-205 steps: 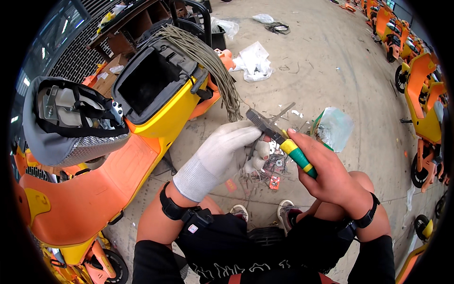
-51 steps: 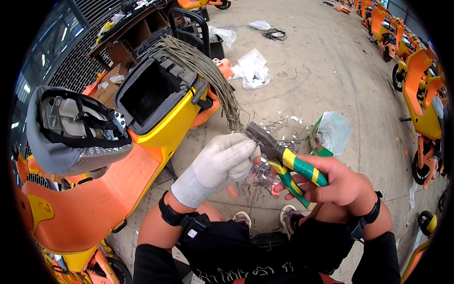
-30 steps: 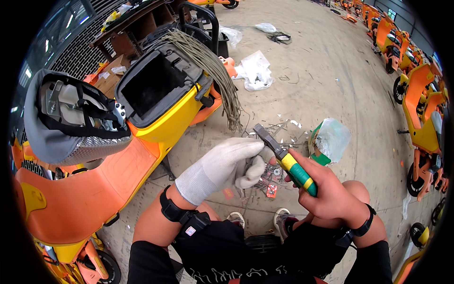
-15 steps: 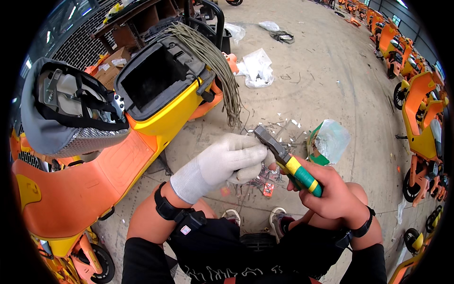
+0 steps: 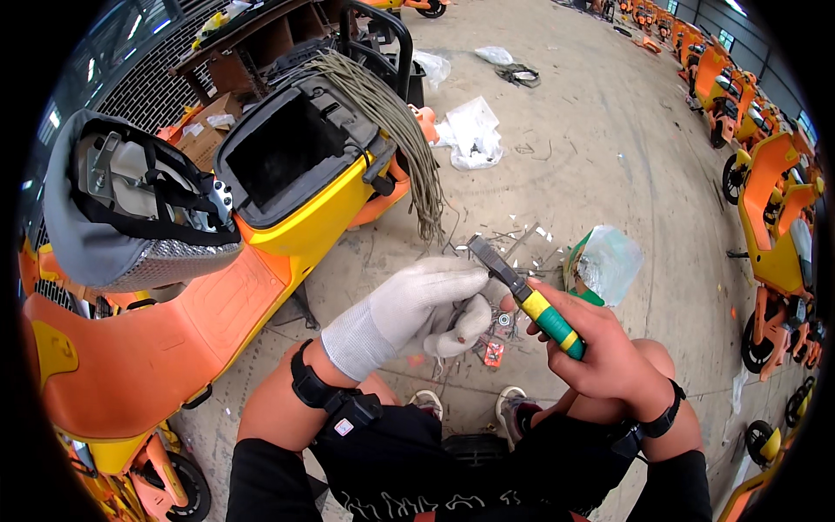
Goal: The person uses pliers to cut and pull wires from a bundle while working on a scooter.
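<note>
The right hand [image 5: 600,348] is bare and is gripping the pliers [image 5: 532,302] by their green-and-yellow handles, so the tool is reaching across the gap between the two hands, above the floor [image 5: 557,191]. The left hand [image 5: 413,300], in a white glove, is curling its fingers just beside the dark head — whether it is pinching something small cannot be told. Below, scraps [image 5: 522,239], a round ring-shaped part [image 5: 504,320] and a red packet [image 5: 494,354] are lying on the floor, the hands and pliers partly hiding them. A clear-and-green bag [image 5: 613,265] is resting beyond the right hand. A yellow-and-orange scooter [image 5: 304,252] is standing on the left, a rope bundle [image 5: 409,143] draping over the right edge of its open black box [image 5: 352,122]. The pliers are pointing forward and leftward, their long axis slanting — head toward the left hand, handles running back into the right palm.
</note>
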Available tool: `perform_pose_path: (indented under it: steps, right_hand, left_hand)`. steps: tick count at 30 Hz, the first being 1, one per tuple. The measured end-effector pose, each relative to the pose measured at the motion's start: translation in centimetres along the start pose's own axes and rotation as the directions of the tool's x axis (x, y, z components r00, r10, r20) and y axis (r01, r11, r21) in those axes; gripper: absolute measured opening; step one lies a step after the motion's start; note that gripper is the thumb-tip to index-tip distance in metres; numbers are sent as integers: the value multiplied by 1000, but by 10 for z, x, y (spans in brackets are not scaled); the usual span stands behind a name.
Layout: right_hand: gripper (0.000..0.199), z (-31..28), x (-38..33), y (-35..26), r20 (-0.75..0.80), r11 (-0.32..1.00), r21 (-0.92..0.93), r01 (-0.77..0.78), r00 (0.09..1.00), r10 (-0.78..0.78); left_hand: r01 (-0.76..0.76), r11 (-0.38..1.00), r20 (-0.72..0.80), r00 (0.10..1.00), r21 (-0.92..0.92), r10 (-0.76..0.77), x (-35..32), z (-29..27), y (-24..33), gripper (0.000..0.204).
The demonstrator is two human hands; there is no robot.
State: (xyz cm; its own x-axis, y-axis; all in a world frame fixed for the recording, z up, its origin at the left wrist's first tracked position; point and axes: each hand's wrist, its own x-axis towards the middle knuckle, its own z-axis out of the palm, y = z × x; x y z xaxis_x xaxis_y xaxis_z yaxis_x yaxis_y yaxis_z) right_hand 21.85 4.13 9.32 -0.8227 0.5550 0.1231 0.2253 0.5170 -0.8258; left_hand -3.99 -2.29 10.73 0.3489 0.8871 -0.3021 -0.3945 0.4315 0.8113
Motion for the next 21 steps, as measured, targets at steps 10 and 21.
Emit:
perform_pose_path:
  steps: [10,21]
  right_hand:
    - [83,0,-1,-4,51,993,-9,116,992,-115]
    - [85,2,1,-2,64,997,24,76,995,-77]
  left_hand:
    - [85,985,388,921,-149,-21,-14,-2,-8,66]
    - [-4,975,122,992,220,-23,-15,3,5,51]
